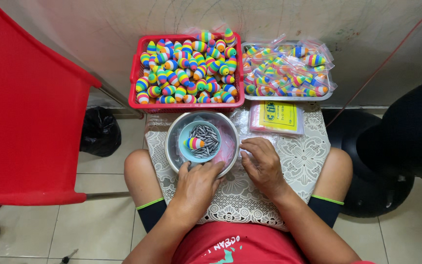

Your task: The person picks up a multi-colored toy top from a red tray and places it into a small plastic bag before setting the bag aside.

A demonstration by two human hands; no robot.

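Seated worker viewed from above, with a white lace-patterned cloth (299, 161) spread across the lap as a working surface. The left hand (197, 185) rests with curled fingers on the near rim of a round steel bowl (172, 146); whether it pinches anything small cannot be told, since the fingertips are folded under. The right hand (262, 164) lies palm down, fingers loosely bent, on the cloth just beside the bowl, touching what appears to be clear plastic film; it shows nothing gripped.

Inside the bowl sits a small pale-blue dish (185, 132) holding a heap of dark grey tapered metal weights (205, 137) and one rainbow-striped oval foam float (194, 143), lying on its side at the dish's left; the step in hand is judged to be pairing a float with a weight; the next move would call for a fine pinch into the dish.

Beyond the bowl: a red plastic basket (134, 80) heaped with loose striped floats; to its right a steel tray (289, 98) of floats sealed in clear bags; a stack of yellow-carded pink packets (275, 117) just before the tray. A red plastic chair (25, 122) stands at the left.
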